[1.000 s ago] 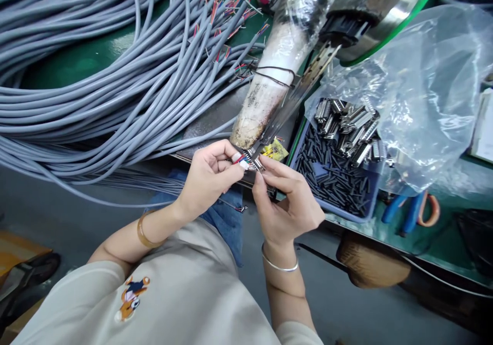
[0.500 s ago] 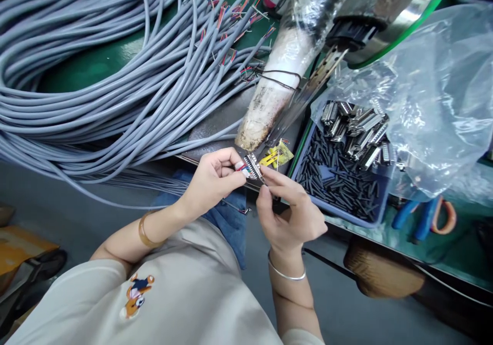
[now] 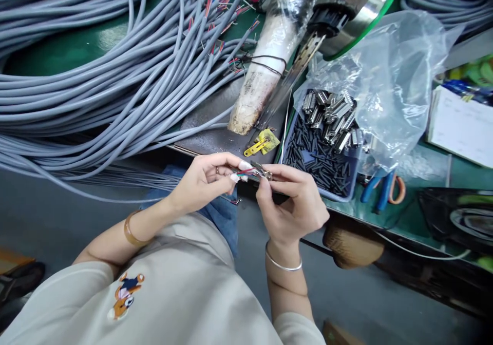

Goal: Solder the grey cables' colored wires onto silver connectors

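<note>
My left hand (image 3: 204, 181) is closed in a pinch on thin coloured wires (image 3: 245, 172), red and green among them. White coverings show on its fingertips. My right hand (image 3: 291, 197) grips a small metal multi-pin connector (image 3: 262, 170) between thumb and fingers. The wire ends meet the connector's near side, but fingers partly hide where they touch. Just beyond the hands, a yellow clip-like piece (image 3: 256, 147) lies on the dark plate beside a crumpled yellow bit.
Grey cables (image 3: 127, 93) with stripped ends cover the left. A film-wrapped white tube (image 3: 256, 85) slants above my hands. At right, a blue bin (image 3: 348, 191) holds black sleeves (image 3: 319, 165) and metal connectors (image 3: 335, 116). Beyond stand blue-handled pliers (image 3: 383, 193), a plastic bag (image 3: 400, 83) and a spool (image 3: 360, 24).
The view has shifted right. My right hand has turned the connector, which now lies flatter, its row of pins less visible. My left hand keeps its pinch on the wires.
</note>
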A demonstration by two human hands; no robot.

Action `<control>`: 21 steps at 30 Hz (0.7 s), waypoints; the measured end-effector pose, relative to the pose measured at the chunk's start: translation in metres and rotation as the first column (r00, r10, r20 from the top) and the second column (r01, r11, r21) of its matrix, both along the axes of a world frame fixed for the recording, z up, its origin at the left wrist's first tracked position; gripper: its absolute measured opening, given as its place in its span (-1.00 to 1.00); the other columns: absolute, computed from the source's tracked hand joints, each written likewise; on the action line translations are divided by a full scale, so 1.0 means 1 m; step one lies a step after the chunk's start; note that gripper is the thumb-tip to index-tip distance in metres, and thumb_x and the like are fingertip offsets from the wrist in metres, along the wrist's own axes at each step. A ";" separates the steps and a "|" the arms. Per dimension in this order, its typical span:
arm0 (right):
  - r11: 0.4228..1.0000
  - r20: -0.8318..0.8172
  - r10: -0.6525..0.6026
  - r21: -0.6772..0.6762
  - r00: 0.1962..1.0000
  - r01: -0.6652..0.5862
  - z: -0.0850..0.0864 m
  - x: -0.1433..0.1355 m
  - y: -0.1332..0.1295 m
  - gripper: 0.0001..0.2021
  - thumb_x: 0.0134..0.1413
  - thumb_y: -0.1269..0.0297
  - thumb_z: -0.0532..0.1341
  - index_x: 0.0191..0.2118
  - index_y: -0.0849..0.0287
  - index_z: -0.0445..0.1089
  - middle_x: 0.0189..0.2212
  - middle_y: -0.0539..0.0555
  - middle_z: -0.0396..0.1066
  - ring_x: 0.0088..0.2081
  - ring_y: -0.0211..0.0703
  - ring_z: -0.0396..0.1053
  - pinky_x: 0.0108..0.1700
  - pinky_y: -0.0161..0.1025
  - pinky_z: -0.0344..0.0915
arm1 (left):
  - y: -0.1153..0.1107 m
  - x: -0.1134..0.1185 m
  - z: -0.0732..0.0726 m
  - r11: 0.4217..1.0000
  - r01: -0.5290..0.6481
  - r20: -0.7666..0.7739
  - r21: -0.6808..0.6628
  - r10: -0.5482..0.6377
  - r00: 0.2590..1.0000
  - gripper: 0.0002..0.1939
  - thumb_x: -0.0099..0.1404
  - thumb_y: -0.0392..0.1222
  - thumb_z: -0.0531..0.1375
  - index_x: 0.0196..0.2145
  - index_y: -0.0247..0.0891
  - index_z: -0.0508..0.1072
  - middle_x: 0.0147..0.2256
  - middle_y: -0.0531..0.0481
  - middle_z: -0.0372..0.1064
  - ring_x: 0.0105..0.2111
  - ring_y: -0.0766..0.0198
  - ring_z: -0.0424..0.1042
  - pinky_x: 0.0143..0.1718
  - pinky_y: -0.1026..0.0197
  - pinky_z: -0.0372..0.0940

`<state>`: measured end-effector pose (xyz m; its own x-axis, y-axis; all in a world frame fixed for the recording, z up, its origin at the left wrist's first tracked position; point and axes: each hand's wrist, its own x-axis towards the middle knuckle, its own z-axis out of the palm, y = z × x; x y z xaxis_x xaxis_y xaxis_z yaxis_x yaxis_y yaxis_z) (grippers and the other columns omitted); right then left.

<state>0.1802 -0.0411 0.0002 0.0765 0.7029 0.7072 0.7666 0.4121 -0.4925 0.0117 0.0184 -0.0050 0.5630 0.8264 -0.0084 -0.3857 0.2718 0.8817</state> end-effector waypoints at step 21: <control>0.869 -0.382 -0.110 0.411 0.918 0.275 0.008 0.005 0.004 -0.85 0.22 0.24 0.34 -0.09 -0.08 0.55 -0.52 -0.15 0.40 -0.72 -0.39 0.24 -0.73 -0.31 0.11 | 0.002 -0.007 -0.017 0.979 0.022 0.120 -0.203 0.003 0.993 -0.78 0.18 -0.22 0.44 -0.35 -0.33 0.48 -0.40 -0.01 0.57 -0.46 0.35 0.58 -0.45 0.40 0.40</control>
<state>0.1848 -0.0375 0.0081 0.4661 0.2621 0.8450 0.6756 0.5113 -0.5312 0.0048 0.0199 -0.0217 0.5777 0.8090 -0.1085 -0.4809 0.4447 0.7556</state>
